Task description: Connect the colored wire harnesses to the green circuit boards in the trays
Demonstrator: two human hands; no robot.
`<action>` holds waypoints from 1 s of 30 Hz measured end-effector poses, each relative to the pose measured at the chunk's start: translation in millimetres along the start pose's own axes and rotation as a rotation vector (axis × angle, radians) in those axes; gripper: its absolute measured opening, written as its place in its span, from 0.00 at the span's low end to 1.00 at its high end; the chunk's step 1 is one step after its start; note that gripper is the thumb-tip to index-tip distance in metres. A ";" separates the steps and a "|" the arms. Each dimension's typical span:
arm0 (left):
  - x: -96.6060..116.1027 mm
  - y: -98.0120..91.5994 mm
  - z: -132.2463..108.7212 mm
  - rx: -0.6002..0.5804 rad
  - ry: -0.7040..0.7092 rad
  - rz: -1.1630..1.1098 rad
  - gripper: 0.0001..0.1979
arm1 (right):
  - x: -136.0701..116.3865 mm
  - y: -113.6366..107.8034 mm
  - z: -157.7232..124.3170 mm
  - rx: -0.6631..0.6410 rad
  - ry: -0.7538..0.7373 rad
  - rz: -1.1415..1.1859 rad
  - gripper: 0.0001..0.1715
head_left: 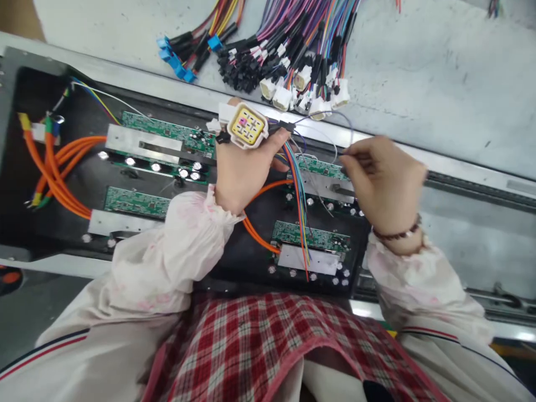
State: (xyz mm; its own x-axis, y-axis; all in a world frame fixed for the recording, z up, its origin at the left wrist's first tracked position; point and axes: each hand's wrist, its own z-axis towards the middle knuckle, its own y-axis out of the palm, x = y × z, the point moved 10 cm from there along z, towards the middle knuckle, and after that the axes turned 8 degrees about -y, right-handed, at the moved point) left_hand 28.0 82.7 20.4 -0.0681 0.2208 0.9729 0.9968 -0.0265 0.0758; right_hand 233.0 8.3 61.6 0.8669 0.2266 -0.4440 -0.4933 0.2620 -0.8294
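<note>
My left hand (247, 162) is closed round a wire harness, thumb pressed on its black-wrapped part. A white connector with a yellow face (248, 126) sticks out at the top of that hand. Small white and black plugs show beside it. From the grip a bundle of coloured wires (298, 190) hangs down over a circuit board. My right hand (383, 181) is pinched at the end of a thin dark wire (350, 125) that loops over from the harness. The fingertips partly hide that wire's end. A thin white wire (333, 142) curves between the two hands.
Beneath my hands lies a black tray (234, 268) holding several green circuit boards (312, 233) with metal plates. Thick orange cables (62, 190) curl at its left. Behind it, on the grey work surface (419, 67), rest harnesses with white connectors (282, 99) and blue connectors (178, 64).
</note>
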 end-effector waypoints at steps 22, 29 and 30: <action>-3.9 -1.9 1.1 -0.047 0.005 -0.041 0.20 | 16.8 24.4 -0.8 -0.029 0.075 0.062 0.04; -9.5 -3.0 1.0 -0.021 -0.059 -0.035 0.24 | 16.7 24.2 -1.3 -0.010 0.078 0.063 0.04; -9.0 -2.7 0.7 -0.022 -0.057 -0.027 0.24 | 15.9 24.3 -0.5 -0.007 0.072 0.056 0.04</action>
State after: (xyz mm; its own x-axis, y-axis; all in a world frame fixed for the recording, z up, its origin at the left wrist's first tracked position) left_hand 26.0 81.4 11.2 -0.0914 0.2770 0.9565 0.9934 -0.0407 0.1068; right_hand 234.9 17.8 34.3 0.8410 0.1725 -0.5128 -0.5409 0.2444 -0.8048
